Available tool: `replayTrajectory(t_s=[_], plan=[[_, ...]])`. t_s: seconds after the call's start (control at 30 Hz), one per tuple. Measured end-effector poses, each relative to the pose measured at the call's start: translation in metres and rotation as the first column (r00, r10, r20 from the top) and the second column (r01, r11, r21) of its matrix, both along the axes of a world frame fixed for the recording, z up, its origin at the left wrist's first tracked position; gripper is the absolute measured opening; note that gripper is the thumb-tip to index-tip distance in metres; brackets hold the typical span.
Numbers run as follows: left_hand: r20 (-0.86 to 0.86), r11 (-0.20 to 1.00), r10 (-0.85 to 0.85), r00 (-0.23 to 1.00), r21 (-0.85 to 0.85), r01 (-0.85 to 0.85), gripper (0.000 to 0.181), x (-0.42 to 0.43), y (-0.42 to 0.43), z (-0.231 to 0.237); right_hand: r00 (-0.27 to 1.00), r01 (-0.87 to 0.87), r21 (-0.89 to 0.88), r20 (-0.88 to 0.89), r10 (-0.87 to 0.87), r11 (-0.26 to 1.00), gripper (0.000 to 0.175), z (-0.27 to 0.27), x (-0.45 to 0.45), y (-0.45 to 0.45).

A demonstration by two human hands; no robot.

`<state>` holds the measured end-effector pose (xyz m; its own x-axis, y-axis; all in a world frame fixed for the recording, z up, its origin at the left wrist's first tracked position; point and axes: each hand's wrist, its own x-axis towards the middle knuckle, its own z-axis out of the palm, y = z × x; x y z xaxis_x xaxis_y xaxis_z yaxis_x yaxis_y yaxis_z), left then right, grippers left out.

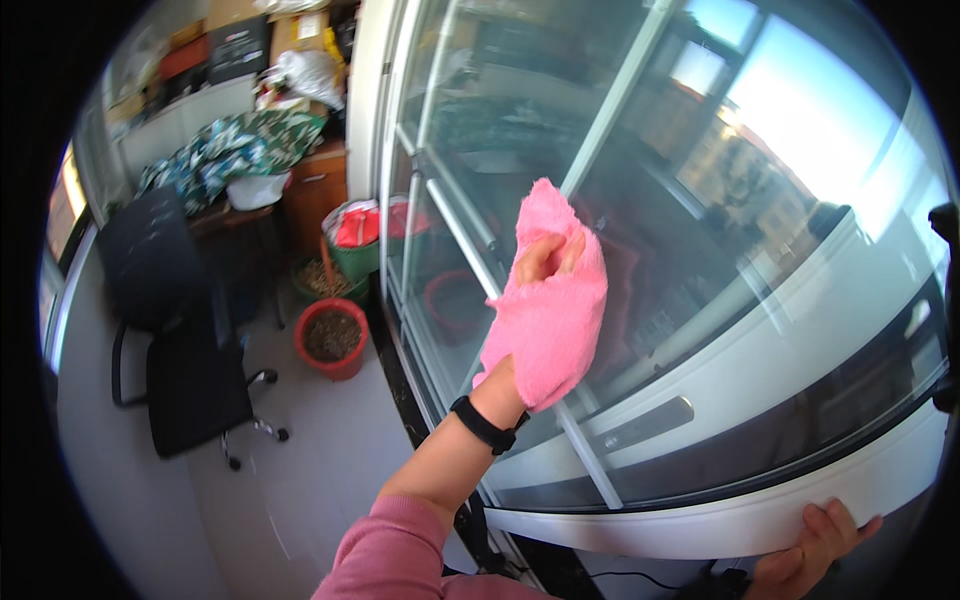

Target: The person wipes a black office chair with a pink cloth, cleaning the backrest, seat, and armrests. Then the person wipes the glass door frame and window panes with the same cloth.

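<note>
A fluffy pink cloth is wrapped around my left hand, whose bent fingers show through a fold in it. That hand holds the cloth against the glass pane of a white-framed sliding door; the palm is hidden. A black band circles my left wrist, below a pink sleeve. Low on the right, my right hand grips the edge of the white door frame. A recessed handle plate and pale bars are visible at the door.
Left of the door stand a black office chair and a red pot of soil. Green pots sit behind it. Camouflage fabric covers a desk near stacked boxes. A black cable runs below the frame.
</note>
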<state>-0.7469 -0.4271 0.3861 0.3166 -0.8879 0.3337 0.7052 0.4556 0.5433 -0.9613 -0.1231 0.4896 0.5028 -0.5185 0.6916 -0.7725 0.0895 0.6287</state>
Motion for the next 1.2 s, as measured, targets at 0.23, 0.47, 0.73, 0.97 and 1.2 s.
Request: replayTrajectory(t_s=[0.23, 0.47, 0.73, 0.97, 1.2], plan=[[0.523, 0.725, 0.687, 0.505, -0.548, -0.418, 0.047, 0.012, -0.050, -0.023, 0.961, 0.225, -0.023, 0.168, -0.218, 0.974, 0.016, -0.011, 0.039, 0.003], [0.403, 0.863, 0.449, 0.798, -0.427, -0.271, 0.014, 0.018, -0.069, 0.041, 0.940, 0.279, -0.060, 0.222, -0.259, 0.958, 0.010, -0.019, 0.049, -0.001], [0.545, 0.877, 0.355, 0.760, -0.477, -0.067, 0.024, 0.043, -0.094, 0.152, 0.952, 0.161, -0.073, 0.275, -0.135, 0.984, 0.008, -0.026, 0.048, -0.009], [0.532, 0.563, 0.826, 0.184, -0.769, -0.303, 0.057, 0.036, -0.099, 0.199, 0.939, 0.153, -0.078, 0.323, -0.120, 0.985, 0.008, -0.032, 0.043, -0.010], [0.331, 0.343, 0.927, 0.177, -0.939, -0.036, 0.059, -0.002, -0.049, 0.098, 0.935, 0.168, -0.077, 0.328, -0.134, 0.983, 0.009, -0.027, 0.055, -0.011]])
